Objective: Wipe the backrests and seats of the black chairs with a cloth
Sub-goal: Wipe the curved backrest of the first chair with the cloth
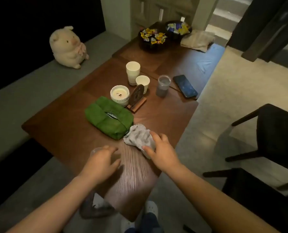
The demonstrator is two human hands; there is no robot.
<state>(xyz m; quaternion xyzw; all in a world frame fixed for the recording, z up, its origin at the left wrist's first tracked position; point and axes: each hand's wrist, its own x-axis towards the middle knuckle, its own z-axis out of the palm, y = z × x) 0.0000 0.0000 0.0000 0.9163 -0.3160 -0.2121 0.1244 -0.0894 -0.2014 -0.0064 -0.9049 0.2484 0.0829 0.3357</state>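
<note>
A crumpled grey cloth (138,137) is held at the near right part of the wooden bench (64,125) by the right hand (163,152). Its fingers (156,136) are curled over the cloth's right side and the thumb is pressed against its near edge, so the cloth is pinched between them; most of the fabric is bunched to the left of and beyond the fingertips. The far left edge of the cloth is touched by a green fabric tissue pouch (106,118), which lies just beyond and to the left of those fingers. The left hand (101,163) is held low over the bench, left of the cloth and apart from it, with its fingers spread and slightly bent. The rim of a clear cup (94,151) is seen at its left edge, but whether the cup is gripped cannot be told. Farther beyond the fingers a white candle (120,94), stacked paper cups (133,73), a clear tumbler (163,85) and a dark phone (185,86) are set on the bench. Two black chairs (277,137) are seen on the floor well to the right of the right hand, away from the cloth.
</note>
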